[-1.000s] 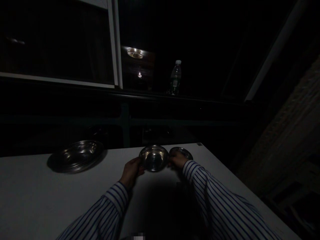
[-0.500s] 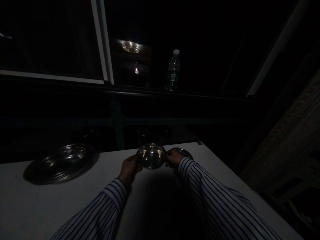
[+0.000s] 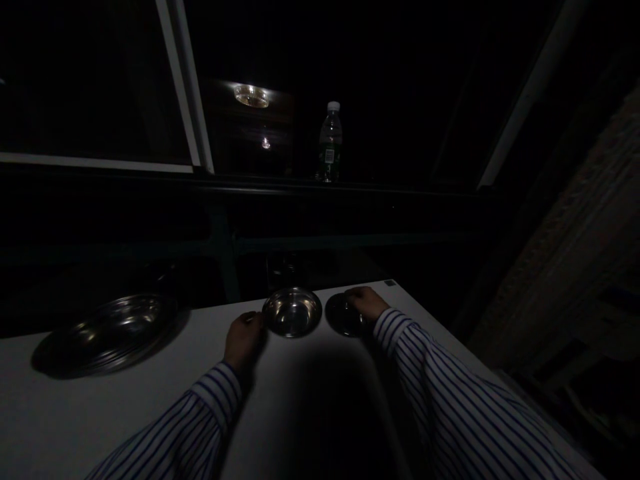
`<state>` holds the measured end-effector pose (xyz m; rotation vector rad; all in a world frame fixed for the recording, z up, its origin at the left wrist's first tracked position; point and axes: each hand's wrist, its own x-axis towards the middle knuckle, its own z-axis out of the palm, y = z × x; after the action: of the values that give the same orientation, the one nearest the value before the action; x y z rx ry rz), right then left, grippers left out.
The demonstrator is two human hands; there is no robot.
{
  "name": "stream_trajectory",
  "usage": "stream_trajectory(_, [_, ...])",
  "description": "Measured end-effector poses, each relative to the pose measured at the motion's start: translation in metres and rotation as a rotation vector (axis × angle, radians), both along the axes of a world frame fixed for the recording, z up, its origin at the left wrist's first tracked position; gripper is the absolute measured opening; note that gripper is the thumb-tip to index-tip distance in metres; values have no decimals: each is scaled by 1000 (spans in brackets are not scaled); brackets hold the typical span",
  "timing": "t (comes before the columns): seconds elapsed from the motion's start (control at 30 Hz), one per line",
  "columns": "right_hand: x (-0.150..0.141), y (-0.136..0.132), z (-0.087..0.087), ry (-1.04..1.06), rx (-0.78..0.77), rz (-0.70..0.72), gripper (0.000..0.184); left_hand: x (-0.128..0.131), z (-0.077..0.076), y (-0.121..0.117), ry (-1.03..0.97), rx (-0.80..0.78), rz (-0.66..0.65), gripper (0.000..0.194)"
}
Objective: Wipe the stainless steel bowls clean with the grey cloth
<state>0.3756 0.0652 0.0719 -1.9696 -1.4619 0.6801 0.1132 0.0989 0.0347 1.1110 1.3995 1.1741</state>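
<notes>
Both hands have come off the small steel bowl (image 3: 293,312), held between them a second ago; it now sits upright on the white table (image 3: 75,413), centre frame, near the far edge.

Near: striped sleeves (image 3: 450,407) enter from the bottom edge.

Left hand (image 3: 243,339), loosely curled, rests on the table just left of the bowl; fingertips at or near the rim, contact uncertain in this dim light. It holds nothing.

Right hand (image 3: 367,302) lies on the far rim of a second small dish (image 3: 345,315), right of the bowl. Fingers bent over the edge, probably a light grip, though too dark to be sure. Dish flat on the table, just beside the bowl, seemingly not touching.

Bowl interior: shiny, appears empty. Dish: dark, contents not readable.

Left of frame: wide metal basin (image 3: 107,331), apart from the rest, appears empty.

Far: capped water bottle (image 3: 329,142) upright on the dark ledge, upper centre. Ceiling lamp reflection (image 3: 251,96) in the glass to its left.
</notes>
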Motion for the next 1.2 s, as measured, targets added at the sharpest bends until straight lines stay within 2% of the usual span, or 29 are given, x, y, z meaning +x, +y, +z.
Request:
stream_trajectory(0.07, [20,-7,3,-25,48,-72,30,0,11,-6,84,82,74,19])
stream_trajectory(0.13, [37,-13,1,-48,76,-123,32,7,19,-13,133,142,64,17])
stream_trajectory(0.17, [44,-15,-1,-59,83,-142,32,13,21,-17,160,170,-18,17])
stream_trajectory(0.23, [53,-19,-8,-83,85,-170,32,32,21,-26,135,126,-168,13])
stream_trajectory(0.33, [57,-21,-21,-116,71,-183,29,66,10,-37,67,31,-352,17])
stream_trajectory(0.4, [58,-22,-28,-130,53,-170,26,87,1,-42,9,-8,-424,19])
stream_trajectory(0.5, [60,-21,-37,-140,29,-151,23,110,-14,-42,-66,-37,-429,20])
stream_trajectory(0.63, [63,-18,-46,-106,17,-140,21,124,-26,-36,-138,-54,-385,19])
stream_trajectory(0.83, [65,-20,-56,43,57,-145,19,130,-22,-35,-217,-68,-381,7])
stream_trajectory(0.97, [63,-32,-51,158,140,-146,22,131,-15,-41,-277,-70,-410,10])
stream_trajectory(1.13, [56,-59,-25,225,305,-168,25,123,-1,-51,-342,-39,-435,22])
stream_trajectory(1.2, [50,-70,-14,235,356,-168,25,115,7,-55,-350,25,-487,28])
